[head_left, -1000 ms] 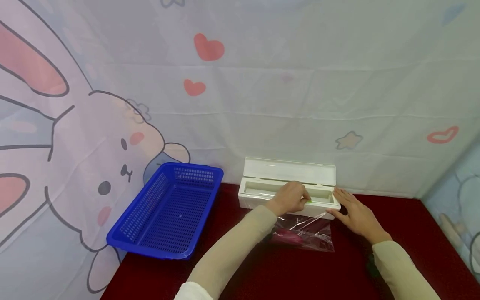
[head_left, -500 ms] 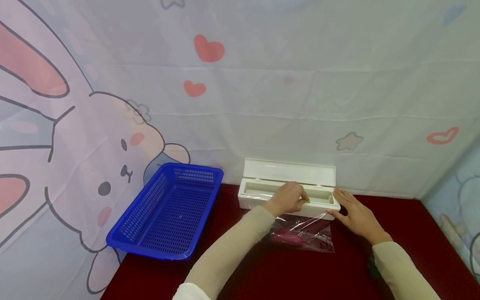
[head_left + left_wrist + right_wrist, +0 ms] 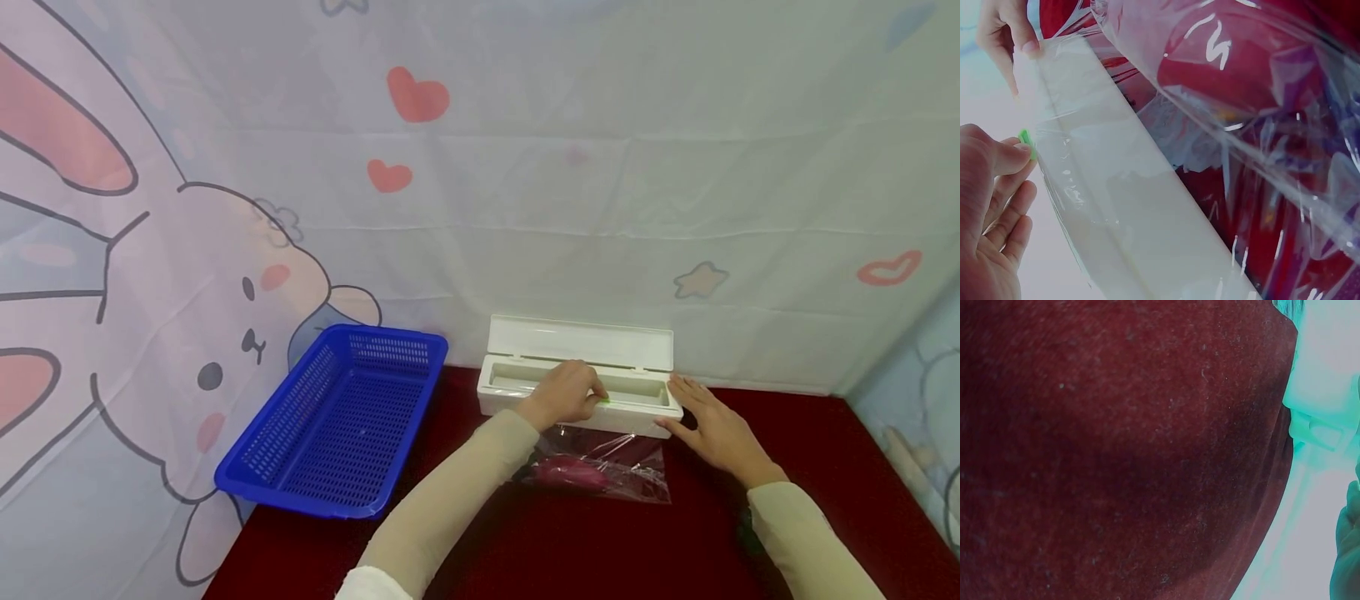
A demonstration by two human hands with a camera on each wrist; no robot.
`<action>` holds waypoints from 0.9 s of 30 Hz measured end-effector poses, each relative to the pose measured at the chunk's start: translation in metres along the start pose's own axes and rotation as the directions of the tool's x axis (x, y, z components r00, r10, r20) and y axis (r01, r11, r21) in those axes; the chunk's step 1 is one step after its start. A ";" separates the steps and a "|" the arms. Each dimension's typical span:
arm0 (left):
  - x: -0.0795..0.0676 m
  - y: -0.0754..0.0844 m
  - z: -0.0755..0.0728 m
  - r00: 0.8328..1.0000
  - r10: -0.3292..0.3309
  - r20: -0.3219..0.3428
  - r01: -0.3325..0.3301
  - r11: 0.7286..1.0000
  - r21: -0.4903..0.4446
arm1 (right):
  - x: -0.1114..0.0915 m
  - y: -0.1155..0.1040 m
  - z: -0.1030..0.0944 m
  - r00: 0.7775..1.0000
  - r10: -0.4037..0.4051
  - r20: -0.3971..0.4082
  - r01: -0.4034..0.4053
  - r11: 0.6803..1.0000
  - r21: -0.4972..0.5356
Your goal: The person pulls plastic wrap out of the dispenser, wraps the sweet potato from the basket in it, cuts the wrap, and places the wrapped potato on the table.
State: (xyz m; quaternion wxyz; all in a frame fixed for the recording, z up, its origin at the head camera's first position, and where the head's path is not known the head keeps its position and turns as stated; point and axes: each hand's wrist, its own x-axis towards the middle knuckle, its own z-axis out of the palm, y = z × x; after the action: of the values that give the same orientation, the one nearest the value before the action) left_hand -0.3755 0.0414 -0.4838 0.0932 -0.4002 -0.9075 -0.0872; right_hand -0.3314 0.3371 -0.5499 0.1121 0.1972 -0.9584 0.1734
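A long white cling film dispenser [image 3: 637,422] stands on the table with its lid [image 3: 585,342] raised at the back. My left hand [image 3: 564,392] pinches a small bright green slider [image 3: 1028,144] at the dispenser's top front edge, between thumb and index finger. Clear cling film [image 3: 637,482] comes over that edge and drapes down in front, covering a pink object [image 3: 572,472] whose kind is blurred by the film. My right hand [image 3: 718,433] holds the dispenser's right end, its thumb on the front face and its fingers along the end.
A blue plastic basket [image 3: 281,421] with slotted walls sits left of the dispenser. Dark red cloth [image 3: 645,550] covers the table. Behind it hangs a pale curtain [image 3: 525,225] printed with hearts and a rabbit, close to the raised lid.
My left hand has slid a short way to the left along the dispenser's front edge, taking the green slider with it. My right hand has stayed at the right end.
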 end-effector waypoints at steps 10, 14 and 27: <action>-0.007 -0.003 -0.005 1.000 -0.022 0.003 0.022 1.000 -0.005 | 0.003 -0.004 -0.001 1.000 -0.001 0.019 0.001 1.000 0.000; -0.008 -0.005 -0.003 1.000 -0.016 0.003 0.016 1.000 -0.002 | 0.003 -0.005 0.000 1.000 0.001 0.028 -0.001 1.000 -0.003; -0.025 -0.021 -0.014 0.999 -0.026 0.020 0.026 1.000 -0.004 | -0.001 -0.002 -0.001 1.000 -0.026 -0.004 0.026 1.000 -0.013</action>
State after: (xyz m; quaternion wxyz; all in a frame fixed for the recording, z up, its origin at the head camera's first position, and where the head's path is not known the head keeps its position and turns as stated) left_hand -0.3734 0.0069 -0.4778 0.0819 -0.3893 -0.9134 -0.0863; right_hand -0.3294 0.3360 -0.5487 0.1178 0.2086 -0.9565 0.1663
